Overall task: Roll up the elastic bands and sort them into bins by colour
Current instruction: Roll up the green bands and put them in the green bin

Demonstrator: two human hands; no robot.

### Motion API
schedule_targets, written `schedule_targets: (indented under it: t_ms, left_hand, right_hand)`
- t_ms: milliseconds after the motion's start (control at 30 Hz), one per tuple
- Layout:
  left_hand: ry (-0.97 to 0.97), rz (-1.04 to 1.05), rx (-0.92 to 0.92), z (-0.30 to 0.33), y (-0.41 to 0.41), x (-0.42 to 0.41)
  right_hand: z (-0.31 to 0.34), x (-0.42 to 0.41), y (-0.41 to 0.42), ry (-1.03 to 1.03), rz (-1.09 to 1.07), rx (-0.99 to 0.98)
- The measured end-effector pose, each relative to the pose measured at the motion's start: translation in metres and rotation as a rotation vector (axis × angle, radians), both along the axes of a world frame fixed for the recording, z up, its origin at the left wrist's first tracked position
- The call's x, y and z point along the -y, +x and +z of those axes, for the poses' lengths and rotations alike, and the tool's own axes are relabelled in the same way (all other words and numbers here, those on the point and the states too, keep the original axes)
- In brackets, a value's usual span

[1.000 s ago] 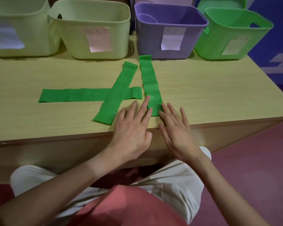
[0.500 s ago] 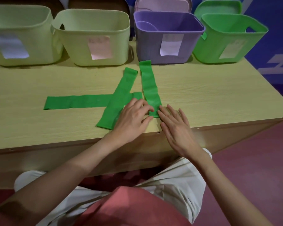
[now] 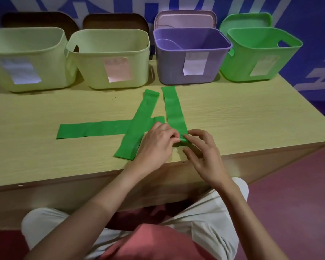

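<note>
Four bins [image 3: 109,59] wall the table's [image 3: 242,117] far edge.

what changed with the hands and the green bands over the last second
Both hands went from lying flat at the near end of the rightmost green band to curled on it: left hand and right hand now pinch that end, which has begun to curl into a small roll. The crossed bands and the bins stayed put.

table [image 3: 233,117]: light wood | wall [image 3: 308,19]: blue, white markings | floor [image 3: 298,194]: dark red
</note>
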State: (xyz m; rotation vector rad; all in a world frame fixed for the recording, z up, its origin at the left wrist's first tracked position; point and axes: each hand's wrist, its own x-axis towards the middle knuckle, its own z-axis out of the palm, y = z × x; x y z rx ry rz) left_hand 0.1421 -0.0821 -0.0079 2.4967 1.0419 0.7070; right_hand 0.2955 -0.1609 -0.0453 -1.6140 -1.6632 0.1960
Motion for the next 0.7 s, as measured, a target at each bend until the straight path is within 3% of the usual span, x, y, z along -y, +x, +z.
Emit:
schedule_targets:
  t_ms: [133, 367, 533, 700]
  left_hand:
    - [-0.102, 0.0, 0.103, 0.019, -0.014, 0.004]
    - [-0.388, 0.028, 0.294, 0.048, -0.038, 0.005]
    - [-0.542, -0.016, 0.397, 0.063, -0.048, 0.005]
    - [-0.577, -0.009, 0.479, 0.066, -0.055, 0.002]
  right_hand:
    - [0.021, 0.0, -0.011, 0.133, -0.002, -0.175]
    - [0.047, -0.006, -0.031, 0.179, 0.082, -0.446]
    - [0.058, -0.008, -0.039, 0.18, 0.157, -0.422]
    - [0.061, -0.008, -0.047, 0.161, 0.167, -0.347]
